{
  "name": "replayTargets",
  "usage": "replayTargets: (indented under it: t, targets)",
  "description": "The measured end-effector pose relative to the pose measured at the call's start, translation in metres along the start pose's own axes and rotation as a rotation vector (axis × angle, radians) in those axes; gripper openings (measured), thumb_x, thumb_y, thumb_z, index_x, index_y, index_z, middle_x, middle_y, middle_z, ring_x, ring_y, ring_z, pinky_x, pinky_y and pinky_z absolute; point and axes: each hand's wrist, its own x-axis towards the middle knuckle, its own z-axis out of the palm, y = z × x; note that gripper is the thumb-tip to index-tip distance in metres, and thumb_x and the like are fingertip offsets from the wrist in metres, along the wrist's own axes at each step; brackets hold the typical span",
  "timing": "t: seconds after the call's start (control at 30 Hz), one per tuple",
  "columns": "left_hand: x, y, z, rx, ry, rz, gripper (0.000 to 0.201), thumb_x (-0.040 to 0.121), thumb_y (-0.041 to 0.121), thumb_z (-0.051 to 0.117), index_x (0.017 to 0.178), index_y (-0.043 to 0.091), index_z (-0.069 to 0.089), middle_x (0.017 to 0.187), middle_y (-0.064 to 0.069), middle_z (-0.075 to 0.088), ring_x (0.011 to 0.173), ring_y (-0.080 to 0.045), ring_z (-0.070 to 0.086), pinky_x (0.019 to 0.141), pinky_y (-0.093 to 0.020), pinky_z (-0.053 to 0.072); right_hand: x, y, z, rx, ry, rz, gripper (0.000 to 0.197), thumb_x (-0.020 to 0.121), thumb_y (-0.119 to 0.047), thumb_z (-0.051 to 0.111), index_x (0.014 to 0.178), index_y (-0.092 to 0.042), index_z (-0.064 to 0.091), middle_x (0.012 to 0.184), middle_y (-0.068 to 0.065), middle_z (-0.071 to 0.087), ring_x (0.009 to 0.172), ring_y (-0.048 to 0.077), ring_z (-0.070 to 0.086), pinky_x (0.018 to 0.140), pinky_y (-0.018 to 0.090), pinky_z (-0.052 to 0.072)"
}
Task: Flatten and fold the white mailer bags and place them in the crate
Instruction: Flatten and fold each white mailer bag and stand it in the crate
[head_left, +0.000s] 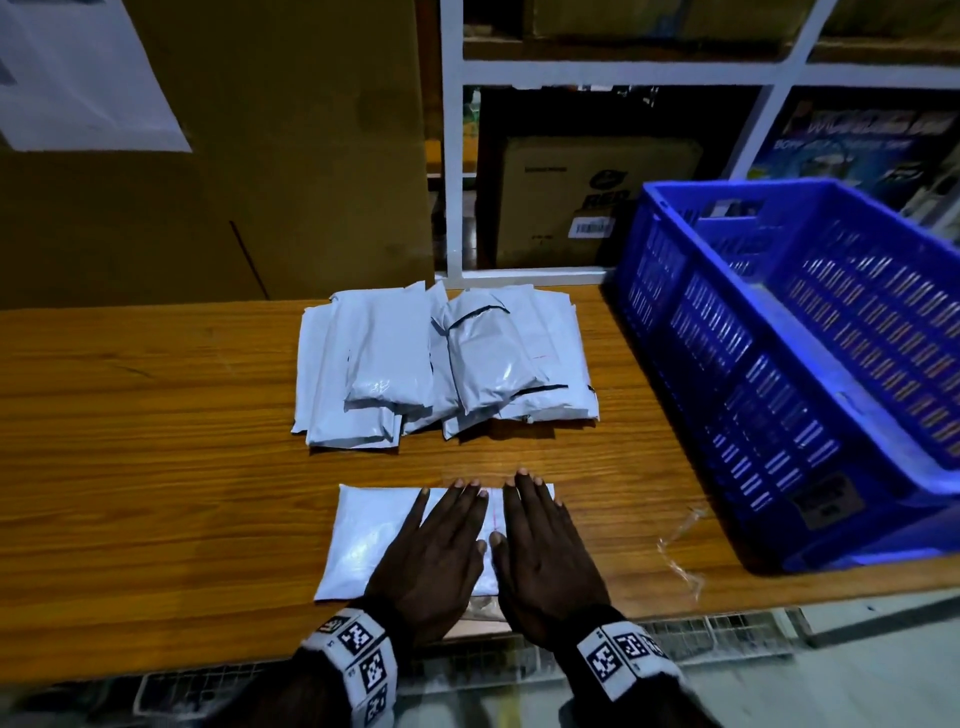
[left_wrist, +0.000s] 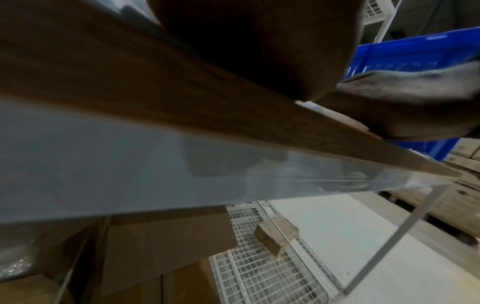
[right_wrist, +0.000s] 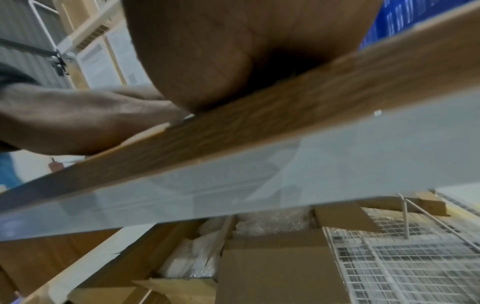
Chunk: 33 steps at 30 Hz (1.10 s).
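Note:
One white mailer bag lies flat near the front edge of the wooden table. Both hands press on it side by side, fingers straight and palms down: my left hand on its middle, my right hand over its right end. A pile of several white mailer bags sits farther back on the table. The blue slatted crate stands at the table's right end and looks empty. The wrist views show only the heels of the palms at the table's edge.
A large cardboard sheet leans behind the table at left. White shelving with boxes stands behind. A scrap of clear plastic lies on the table near the crate. Under the table are cardboard boxes and wire grid.

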Motion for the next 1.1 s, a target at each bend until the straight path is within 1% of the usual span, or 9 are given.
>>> replayTargets:
  t: [0.1, 0.17, 0.23, 0.33, 0.47, 0.6, 0.83, 0.93, 1.1]
  targets:
    - [-0.001, -0.003, -0.001, 0.028, -0.044, 0.006, 0.060, 0.103, 0.035, 0.012, 0.140, 0.005, 0.048, 0.147, -0.011, 0.044, 0.139, -0.023, 0.038, 0.107, -0.046, 0.025, 0.001, 0.004, -0.001, -0.038, -0.028, -0.023, 0.060, 0.103, -0.039, 0.022, 0.150, -0.003, 0.029, 0.159, 0.015, 0.020, 0.146, 0.030, 0.020, 0.117, 0.045, 0.021]
    - [-0.002, -0.004, -0.004, 0.026, -0.054, -0.011, 0.059, 0.103, 0.037, 0.013, 0.142, 0.006, 0.045, 0.149, -0.010, 0.042, 0.140, -0.021, 0.035, 0.110, -0.045, 0.021, 0.003, 0.004, -0.005, -0.103, -0.038, -0.022, 0.061, 0.102, -0.040, 0.019, 0.147, -0.001, 0.036, 0.156, 0.018, 0.027, 0.143, 0.033, 0.029, 0.116, 0.049, 0.026]
    - [-0.007, -0.005, -0.007, 0.000, -0.043, -0.063, 0.060, 0.103, 0.037, 0.012, 0.143, 0.005, 0.043, 0.150, -0.009, 0.041, 0.141, -0.021, 0.033, 0.110, -0.045, 0.020, 0.005, -0.003, -0.009, -0.137, -0.028, -0.028, 0.062, 0.102, -0.039, 0.017, 0.146, -0.001, 0.037, 0.156, 0.019, 0.026, 0.144, 0.033, 0.027, 0.114, 0.050, 0.018]
    - [-0.018, -0.018, -0.015, 0.000, -0.029, -0.112, 0.061, 0.103, 0.036, 0.010, 0.143, 0.003, 0.042, 0.150, -0.011, 0.039, 0.141, -0.023, 0.033, 0.110, -0.046, 0.021, 0.009, -0.025, -0.011, -0.158, -0.018, -0.108, 0.059, 0.100, -0.035, 0.026, 0.146, 0.000, 0.038, 0.156, 0.018, 0.027, 0.145, 0.032, 0.023, 0.113, 0.049, 0.013]
    - [-0.033, -0.045, -0.021, 0.050, -0.050, -0.168, 0.057, 0.102, 0.035, 0.017, 0.146, 0.006, 0.039, 0.152, -0.008, 0.036, 0.144, -0.020, 0.027, 0.112, -0.046, 0.017, 0.020, -0.055, 0.001, -0.116, -0.074, -0.148, 0.062, 0.101, -0.034, 0.011, 0.143, 0.000, 0.043, 0.154, 0.016, 0.032, 0.144, 0.030, 0.028, 0.111, 0.047, 0.016]
    - [-0.037, -0.052, -0.022, 0.040, -0.082, -0.178, 0.061, 0.102, 0.035, 0.011, 0.141, 0.006, 0.047, 0.148, -0.010, 0.043, 0.140, -0.023, 0.035, 0.109, -0.048, 0.021, 0.030, -0.069, 0.010, -0.113, -0.100, -0.152, 0.066, 0.101, -0.032, 0.005, 0.140, 0.000, 0.048, 0.150, 0.016, 0.039, 0.141, 0.028, 0.034, 0.110, 0.044, 0.020]
    - [-0.040, -0.051, -0.013, -0.028, -0.071, -0.188, 0.056, 0.099, 0.037, 0.024, 0.148, 0.013, 0.036, 0.157, -0.005, 0.029, 0.146, -0.022, 0.023, 0.110, -0.052, 0.019, 0.028, -0.065, 0.023, -0.138, -0.003, -0.205, 0.055, 0.096, -0.028, 0.036, 0.141, 0.002, 0.045, 0.151, 0.019, 0.037, 0.144, 0.029, 0.029, 0.114, 0.045, 0.020]
    - [-0.039, -0.052, -0.012, -0.056, -0.085, -0.202, 0.058, 0.101, 0.040, 0.013, 0.150, 0.015, 0.033, 0.158, -0.002, 0.025, 0.147, -0.020, 0.018, 0.111, -0.052, 0.017, 0.027, -0.064, 0.026, -0.127, 0.013, -0.218, 0.054, 0.095, -0.027, 0.039, 0.141, 0.002, 0.045, 0.151, 0.019, 0.037, 0.144, 0.030, 0.029, 0.115, 0.046, 0.021]
    - [-0.040, -0.054, -0.013, -0.101, -0.093, -0.206, 0.056, 0.099, 0.037, 0.025, 0.151, 0.016, 0.030, 0.158, 0.000, 0.024, 0.148, -0.017, 0.015, 0.114, -0.049, 0.015, 0.028, -0.063, 0.024, -0.118, 0.001, -0.209, 0.054, 0.097, -0.028, 0.038, 0.143, 0.000, 0.043, 0.152, 0.017, 0.035, 0.144, 0.028, 0.028, 0.115, 0.044, 0.021]
